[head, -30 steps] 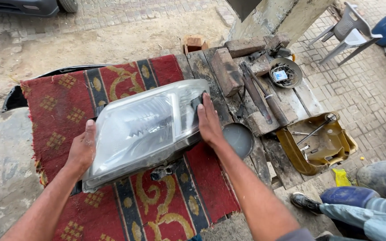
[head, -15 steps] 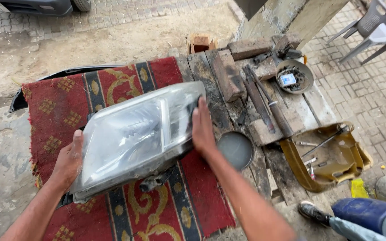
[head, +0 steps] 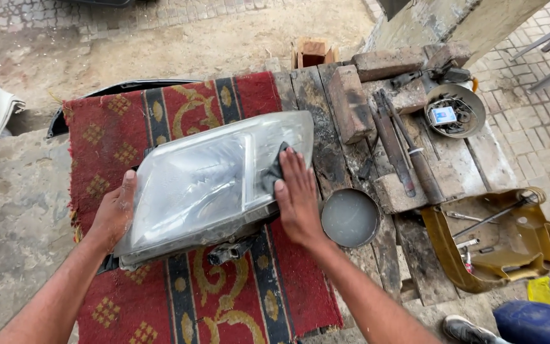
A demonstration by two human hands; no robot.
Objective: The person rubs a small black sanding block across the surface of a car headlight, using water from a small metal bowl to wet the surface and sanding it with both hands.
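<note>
Right of the cloudy clear-plastic car headlight [head: 205, 185]: round metal bowl [head: 350, 218] of grey liquid. Left hand [head: 114, 213] grips its edge; right hand [head: 297, 197] fingers flat, pressing dark pad [head: 274, 171].

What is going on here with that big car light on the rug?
A person is working on a car headlight that lies on a red patterned rug over a rough wooden bench. The left hand grips the lamp's left end to steady it. The right hand lies flat on the clear lens, pressing a small dark pad against it. The lens looks cloudy. Beside the right hand sits a round bowl of greyish liquid, with bricks and tools farther along.
</note>
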